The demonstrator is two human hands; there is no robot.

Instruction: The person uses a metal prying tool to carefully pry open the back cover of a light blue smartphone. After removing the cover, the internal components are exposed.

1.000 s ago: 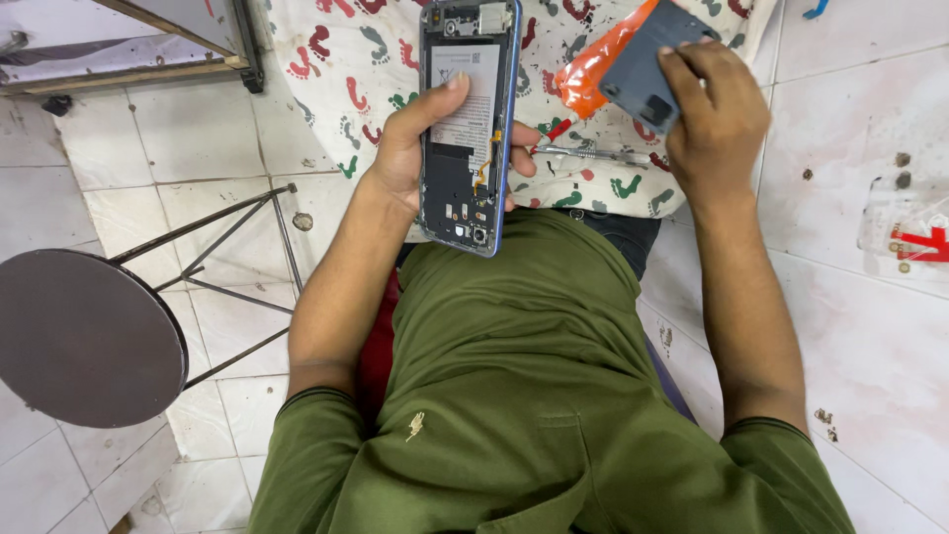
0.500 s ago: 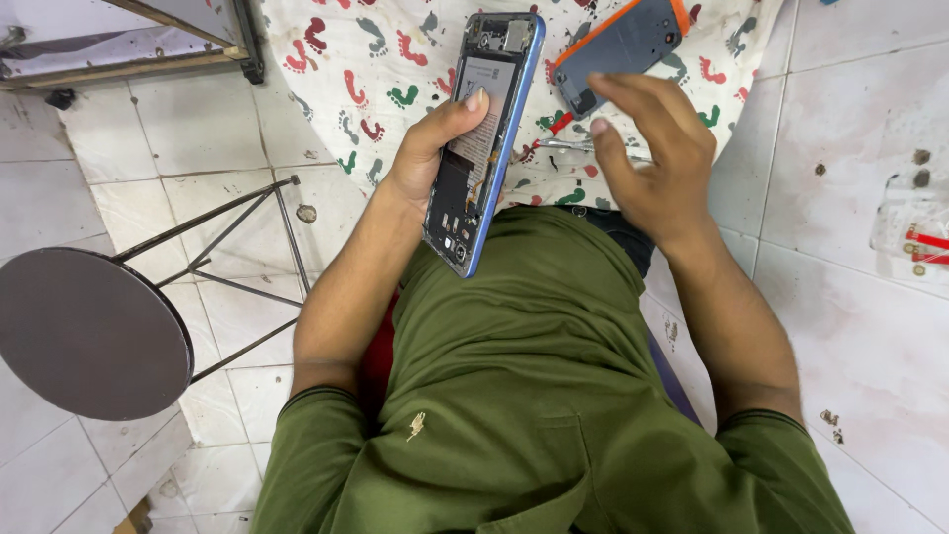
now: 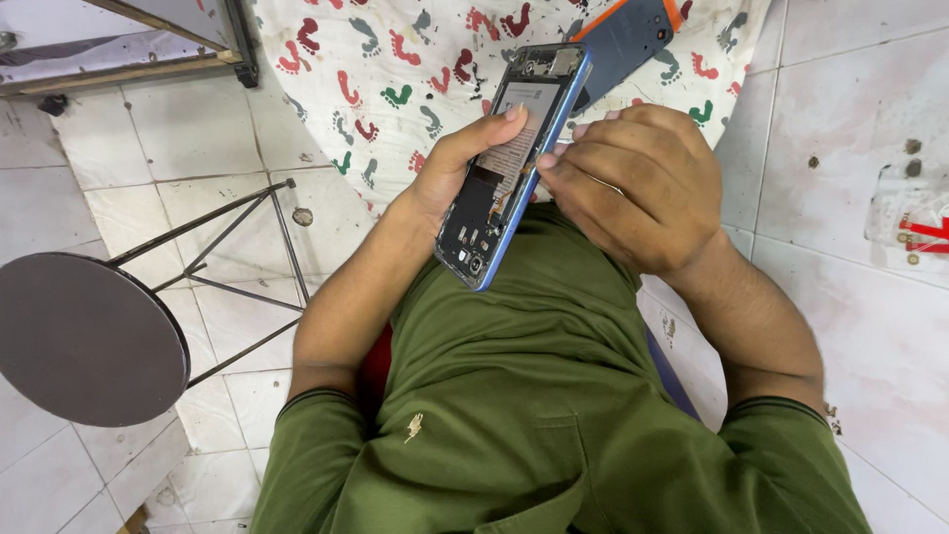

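Here, in the head view, the only one I have, I see the work partway through. The phone (image 3: 514,163) sits at the upper middle of the frame with its back cover already off, so the opening step is done as far as I can judge. The cover (image 3: 625,40) lies apart from it at the top edge, dark blue with an orange rim, on the cloth (image 3: 395,59) printed with small coloured footprints. What is left, I judge, is the work inside the body and then closing it up; nothing shows a part lifted out yet.

My left hand (image 3: 463,168) grasps the phone from its left side, thumb laid across the open back, fingers hidden behind. My right hand (image 3: 633,188) is curled close, fingertips pressed at the phone's right edge about halfway down. It may pinch a thin tool, but I cannot tell; the fingers hide whatever is there.

The phone itself is tilted, top end toward the upper right, lower end down over my green shirt (image 3: 534,415). It has a blue frame. Inside I see a pale battery in the middle, a dark board toward the lower end with small round parts, and a thin orange strip running along the right side. The upper end shows metal shields.

To the left of the frame a round stool (image 3: 84,336) stands on the tiled floor (image 3: 870,326), well apart from the hands.
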